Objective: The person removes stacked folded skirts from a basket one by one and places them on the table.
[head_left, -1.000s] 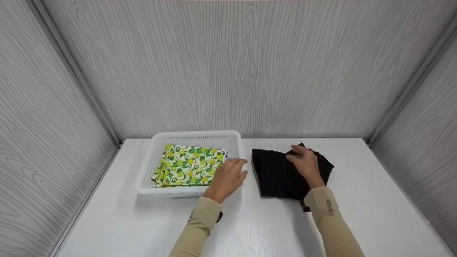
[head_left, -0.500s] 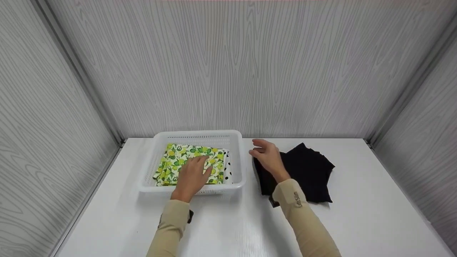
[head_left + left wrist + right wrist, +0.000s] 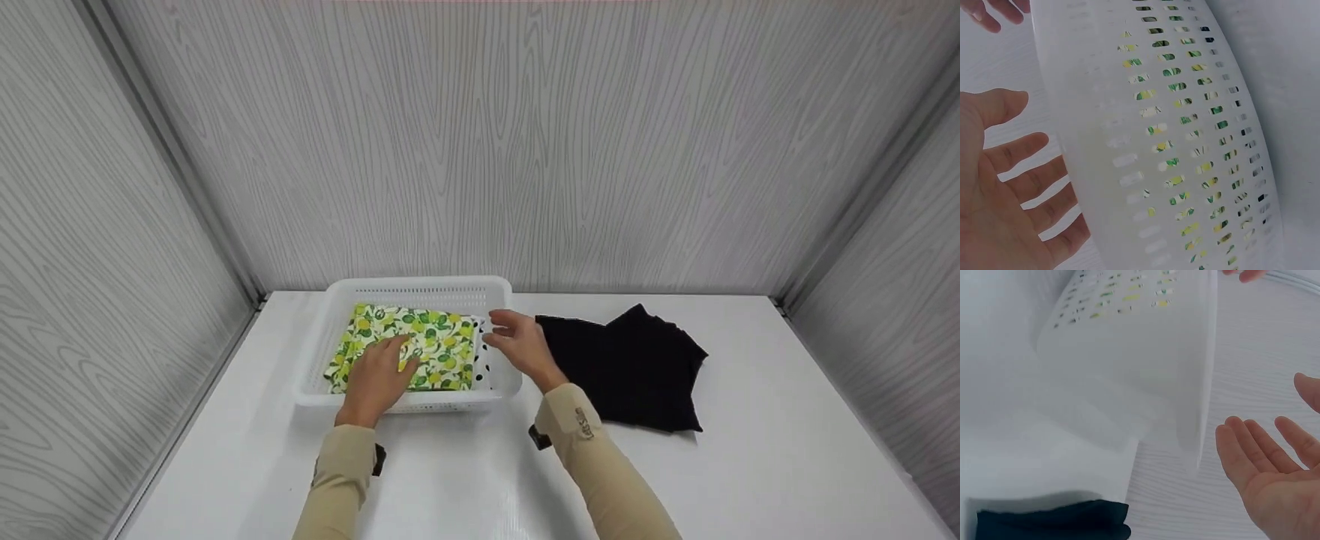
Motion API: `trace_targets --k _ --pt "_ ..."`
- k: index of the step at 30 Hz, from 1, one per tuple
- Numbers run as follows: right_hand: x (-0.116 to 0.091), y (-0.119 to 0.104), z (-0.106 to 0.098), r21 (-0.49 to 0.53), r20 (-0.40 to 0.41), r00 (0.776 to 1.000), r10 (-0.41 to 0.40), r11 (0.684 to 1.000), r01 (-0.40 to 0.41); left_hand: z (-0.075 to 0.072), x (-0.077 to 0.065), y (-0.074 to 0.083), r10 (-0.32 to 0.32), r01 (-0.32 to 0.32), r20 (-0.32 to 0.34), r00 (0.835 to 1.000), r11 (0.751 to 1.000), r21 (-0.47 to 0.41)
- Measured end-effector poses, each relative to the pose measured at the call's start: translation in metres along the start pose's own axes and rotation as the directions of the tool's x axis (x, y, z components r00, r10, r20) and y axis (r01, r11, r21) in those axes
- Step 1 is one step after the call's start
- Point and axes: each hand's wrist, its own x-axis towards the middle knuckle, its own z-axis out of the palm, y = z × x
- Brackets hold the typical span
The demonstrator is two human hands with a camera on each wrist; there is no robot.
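A white perforated plastic basket (image 3: 420, 283) stands on the table. Inside lies a folded lemon-print cloth (image 3: 442, 349) over a white cloth with black dots (image 3: 482, 375). My left hand (image 3: 375, 382) is above the left part of the basket, overlapping the lemon print in the head view. Its fingers are spread and hold nothing, as the left wrist view shows of the hand (image 3: 1010, 197) beside the basket's wall (image 3: 1092, 107). Over the basket's right side is my right hand (image 3: 523, 346), its fingers relaxed with nothing between them; in its wrist view the hand (image 3: 1275, 484) is apart from the rim.
A black folded cloth (image 3: 637, 375) lies on the white table (image 3: 465, 480), just right of the basket; its dark edge (image 3: 1055, 520) shows in the right wrist view. Grey wood-grain panels (image 3: 480, 150) enclose the table at the back and on both sides.
My right hand has left the black cloth and moved left to the basket's right side. My left hand has shifted left across the lemon-print cloth. The black cloth lies on the table.
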Motion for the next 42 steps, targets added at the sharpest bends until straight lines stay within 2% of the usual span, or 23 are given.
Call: trace_targets --k 6,11,18,23,28,32,36,38,42 --pt "0.001 0.0 0.015 0.005 0.068 0.995 0.08 0.997 -0.08 -0.004 -0.001 -0.014 -0.068 0.068 0.049 0.996 0.998 -0.008" --pt "0.001 0.003 0.025 0.02 0.112 0.98 0.167 0.985 -0.17 -0.008 -0.001 -0.027 -0.135 0.136 0.084 0.987 0.991 -0.007" --pt "-0.001 0.005 0.035 0.031 0.17 0.963 0.209 0.976 -0.217 -0.009 0.001 -0.039 -0.194 0.198 0.136 0.971 0.98 -0.017" --pt "0.0 0.005 0.041 0.042 0.179 0.945 0.272 0.958 -0.284 -0.007 0.005 -0.045 -0.24 0.247 0.18 0.954 0.969 -0.022" --pt "0.003 0.003 0.046 0.067 0.167 0.909 0.382 0.915 -0.397 -0.007 0.008 -0.052 -0.272 0.28 0.211 0.939 0.96 -0.008" --pt "0.005 0.002 0.05 0.066 0.152 0.879 0.453 0.882 -0.466 -0.007 0.011 -0.057 -0.306 0.317 0.249 0.919 0.948 -0.005" --pt "0.006 0.004 0.054 0.045 0.151 0.87 0.469 0.876 -0.48 -0.005 0.014 -0.059 -0.35 0.356 0.277 0.895 0.934 0.027" --pt "0.007 0.005 0.055 0.046 0.16 0.868 0.47 0.875 -0.482 -0.004 0.015 -0.06 -0.354 0.351 0.262 0.898 0.934 0.058" --pt "0.009 0.005 0.056 0.082 0.2 0.85 0.487 0.856 -0.51 -0.002 0.018 -0.059 -0.323 0.317 0.231 0.918 0.946 0.065"
